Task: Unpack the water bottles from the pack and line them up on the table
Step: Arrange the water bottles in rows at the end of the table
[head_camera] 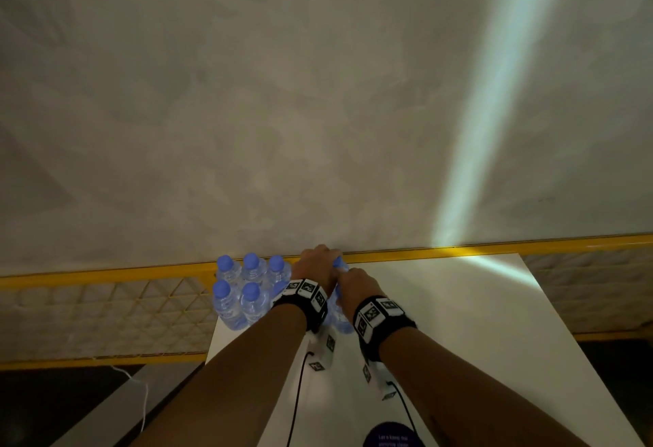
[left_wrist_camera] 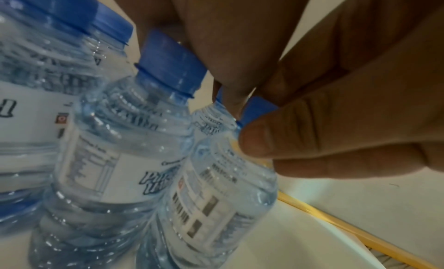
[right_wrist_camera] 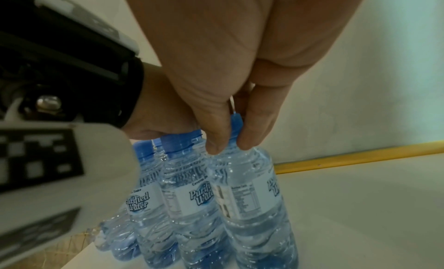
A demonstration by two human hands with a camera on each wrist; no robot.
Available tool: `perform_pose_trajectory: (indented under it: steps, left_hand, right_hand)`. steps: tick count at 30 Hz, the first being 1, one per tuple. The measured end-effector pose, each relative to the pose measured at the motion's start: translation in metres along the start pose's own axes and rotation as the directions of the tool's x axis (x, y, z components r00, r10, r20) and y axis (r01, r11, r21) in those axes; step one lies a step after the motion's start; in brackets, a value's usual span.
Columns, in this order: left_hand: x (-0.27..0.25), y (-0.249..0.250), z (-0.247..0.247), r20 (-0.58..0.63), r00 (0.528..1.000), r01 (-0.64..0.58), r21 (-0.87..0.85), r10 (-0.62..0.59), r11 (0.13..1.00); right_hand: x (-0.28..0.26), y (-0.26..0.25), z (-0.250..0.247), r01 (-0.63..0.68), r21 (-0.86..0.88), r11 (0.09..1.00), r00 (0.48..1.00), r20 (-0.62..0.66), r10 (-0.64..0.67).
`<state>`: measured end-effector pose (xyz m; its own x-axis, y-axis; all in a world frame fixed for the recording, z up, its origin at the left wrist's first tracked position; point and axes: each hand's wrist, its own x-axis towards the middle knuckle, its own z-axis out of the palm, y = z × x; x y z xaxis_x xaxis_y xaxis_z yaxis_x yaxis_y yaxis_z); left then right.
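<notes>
Pinching one water bottle [right_wrist_camera: 252, 193] by its blue cap at the desk's [head_camera: 459, 323] far left corner.
Right grip [right_wrist_camera: 225, 138] clamps that cap; left grip [head_camera: 318, 263] rests atop the neighbouring bottles [head_camera: 243, 291], its closure unclear.

The water bottles [head_camera: 239, 296] at the surface's far left corner are clear with a blue tint, blue caps and white labels lettered in blue, one with a black barcode; the surface [head_camera: 477, 323] is white; the rail [head_camera: 459, 250] beyond its far edge is yellow; the wrist bands [head_camera: 306, 296] are black with black-and-white square markers
</notes>
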<state>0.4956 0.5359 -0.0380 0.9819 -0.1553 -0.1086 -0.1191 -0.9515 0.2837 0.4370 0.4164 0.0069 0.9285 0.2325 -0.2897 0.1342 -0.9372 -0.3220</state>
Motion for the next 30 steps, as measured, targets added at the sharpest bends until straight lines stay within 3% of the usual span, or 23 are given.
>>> perform_pose_trajectory:
  steps: [5,8,13,17,22,24,30]
  left_hand:
    - [-0.012,0.003,-0.003,0.012,1.0,0.016,-0.023,-0.016,1.0]
    - [-0.031,0.003,-0.01,-0.003,1.0,-0.009,-0.099,0.009,0.995]
    - [-0.091,0.02,-0.019,-0.159,0.98,-0.139,-0.129,0.117,0.982]
    - [-0.16,0.053,-0.003,-0.209,0.949,-0.276,-0.187,0.236,0.943]
    - [-0.233,0.1,0.033,0.048,0.891,-0.427,-0.253,0.452,0.868]
    - [-0.251,0.112,0.045,0.152,0.871,-0.424,-0.246,0.467,0.872]
    - [-0.272,0.129,0.072,0.253,0.834,-0.493,-0.059,0.491,0.868]
  right_hand:
    - [-0.011,0.006,-0.007,-0.015,0.066,0.998,0.999,0.036,0.013]
    - [-0.037,0.015,-0.013,-0.033,0.134,0.99,0.999,-0.022,0.036]
    - [-0.114,0.034,-0.004,0.049,0.201,0.978,0.999,-0.031,-0.044]
    - [-0.191,0.057,0.007,0.072,0.187,0.98,0.997,0.007,-0.075]
    - [-0.275,0.072,0.01,-0.006,0.168,0.986,0.994,0.113,-0.013]
    - [-0.294,0.069,0.014,-0.02,0.158,0.987,0.991,0.137,-0.002]
    - [-0.321,0.067,0.05,-0.018,0.093,0.996,0.988,0.155,0.003]
